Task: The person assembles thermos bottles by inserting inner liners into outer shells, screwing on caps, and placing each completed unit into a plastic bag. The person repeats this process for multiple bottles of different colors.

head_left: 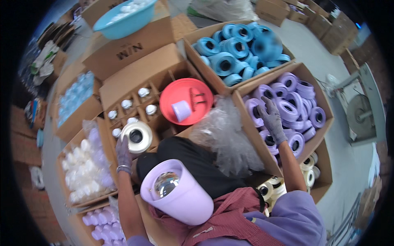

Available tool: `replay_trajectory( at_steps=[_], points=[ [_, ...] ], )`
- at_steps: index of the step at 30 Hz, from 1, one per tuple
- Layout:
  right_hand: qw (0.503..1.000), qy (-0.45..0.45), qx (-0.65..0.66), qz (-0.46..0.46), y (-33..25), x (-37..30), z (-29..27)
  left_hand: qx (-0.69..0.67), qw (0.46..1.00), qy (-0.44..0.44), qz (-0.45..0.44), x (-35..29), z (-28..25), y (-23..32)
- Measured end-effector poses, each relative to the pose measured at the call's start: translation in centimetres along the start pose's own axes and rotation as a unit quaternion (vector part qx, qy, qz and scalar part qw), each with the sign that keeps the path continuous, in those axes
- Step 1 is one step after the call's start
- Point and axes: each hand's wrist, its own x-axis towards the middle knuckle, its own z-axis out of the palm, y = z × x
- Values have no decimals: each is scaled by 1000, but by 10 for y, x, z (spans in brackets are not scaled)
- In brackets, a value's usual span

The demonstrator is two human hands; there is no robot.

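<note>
A grey floor (310, 49) crowded with cardboard boxes surrounds the person, who appears to be seated among them. The gloved left hand (123, 155) lies along the side of a white ring-shaped part (142, 145) with a black centre, its fingers fairly straight; whether it grips or merely steadies the part is unclear. The gloved right hand (271, 119), fingers spread wide and seemingly holding nothing, is at the lilac rings (287, 108) in their box (247, 137); contact is hard to judge. Between the forearms, a lilac cylinder (186, 197) leans at the lap, perhaps kept there to leave both hands free. Beyond, a red bowl (165, 92) with a lilac cup (181, 111) inside sits over the divided carton (137, 67), and blue rings (236, 47) fill another box; each kind seems sorted to stay within reach. A shiny rounded piece (166, 184) shows in the cylinder's mouth, its lower part hidden. The right arm and sleeve partly cover a box of cream rings (310, 176), crumpled clear plastic (230, 139) hides what lies beneath, and the lower edge cuts off the lilac caps (104, 231).
</note>
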Motion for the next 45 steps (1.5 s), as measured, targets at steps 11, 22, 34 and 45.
replay_trajectory(
  at_steps=[11, 22, 34, 45],
  points=[
    [981, -110, -138, -76, 108, -15, 30, -9, 999, -26, 36, -4, 42, 132],
    [896, 64, -23, -439, -170, -9, 4, -491, 762, -408, -111, -65, 95, 317],
    [885, -138, 273, -351, -290, -48, 105, -432, 888, -155, 37, -78, 34, 246],
    [795, -6, 151, -588, -324, -35, 108, -494, 860, 89, 91, -92, 26, 235]
  ],
)
